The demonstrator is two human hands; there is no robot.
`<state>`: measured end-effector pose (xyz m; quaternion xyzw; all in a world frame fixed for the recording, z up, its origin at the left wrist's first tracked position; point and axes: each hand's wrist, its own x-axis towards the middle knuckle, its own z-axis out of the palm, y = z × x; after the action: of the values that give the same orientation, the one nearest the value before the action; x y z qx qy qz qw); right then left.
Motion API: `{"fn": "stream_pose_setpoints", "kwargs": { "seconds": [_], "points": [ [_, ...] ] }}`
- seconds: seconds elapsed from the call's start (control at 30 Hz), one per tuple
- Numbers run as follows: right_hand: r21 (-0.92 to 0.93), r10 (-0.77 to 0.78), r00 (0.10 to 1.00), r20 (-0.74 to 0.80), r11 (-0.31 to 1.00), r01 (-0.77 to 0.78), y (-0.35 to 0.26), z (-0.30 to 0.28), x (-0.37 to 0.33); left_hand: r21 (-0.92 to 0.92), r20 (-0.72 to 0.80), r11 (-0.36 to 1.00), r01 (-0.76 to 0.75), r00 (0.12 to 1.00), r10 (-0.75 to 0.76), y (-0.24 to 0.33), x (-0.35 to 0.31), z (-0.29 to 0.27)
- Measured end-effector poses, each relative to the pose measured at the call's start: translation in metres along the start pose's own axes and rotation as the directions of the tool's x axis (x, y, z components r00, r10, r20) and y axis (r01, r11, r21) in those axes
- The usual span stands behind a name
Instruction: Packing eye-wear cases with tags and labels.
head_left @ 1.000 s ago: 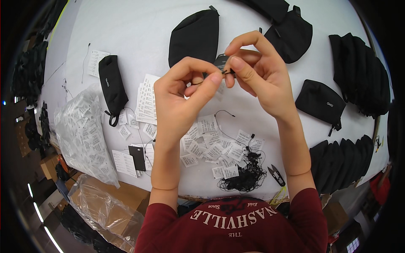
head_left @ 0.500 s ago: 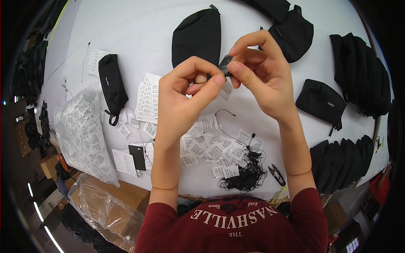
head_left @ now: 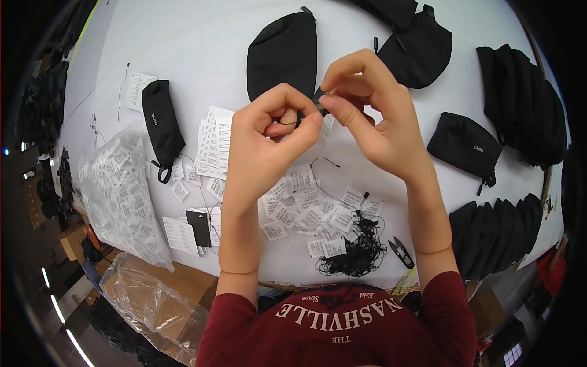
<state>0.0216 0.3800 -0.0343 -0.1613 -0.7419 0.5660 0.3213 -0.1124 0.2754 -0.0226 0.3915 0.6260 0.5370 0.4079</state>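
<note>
Above the middle of the table my two hands meet, fingers bent in pinches. My left hand (head_left: 269,137) grips a thin black cord that curves behind its thumb. My right hand (head_left: 382,125) pinches the edge of a small black hang tag (head_left: 321,105), mostly hidden by fingertips; the cord seems to join it. A white paper label (head_left: 328,126) shows just below the tag. Behind my hands lies a black zip pouch (head_left: 282,55). Nearer me are loose silica gel packets (head_left: 309,214) and a tangle of black cords (head_left: 354,254).
Black thread snips (head_left: 401,253) lie near my right forearm. To the left are a pouch (head_left: 162,122), printed cards (head_left: 213,144), a black tag (head_left: 199,227) and a clear bag of packets (head_left: 122,196). At right sit a pouch (head_left: 465,147) and stacked black pouches (head_left: 523,104).
My right hand has shifted slightly left and down, closer to my left fingertips. The black tag has turned and shows less of its face.
</note>
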Motion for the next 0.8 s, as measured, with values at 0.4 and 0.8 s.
{"fn": "stream_pose_setpoints", "kwargs": {
  "seconds": [0.4,0.8],
  "points": [
    [0.153,0.144,0.983,0.115,0.975,-0.160,0.002,-0.002,0.000,-0.005,0.023,1.000,0.012,1.000,-0.012,0.003,-0.001,-0.003],
    [0.393,0.303,0.949,0.084,0.865,-0.311,0.024,-0.037,0.014,0.062,0.191,0.993,-0.100,0.978,0.087,0.016,-0.012,0.005]
  ]
}}
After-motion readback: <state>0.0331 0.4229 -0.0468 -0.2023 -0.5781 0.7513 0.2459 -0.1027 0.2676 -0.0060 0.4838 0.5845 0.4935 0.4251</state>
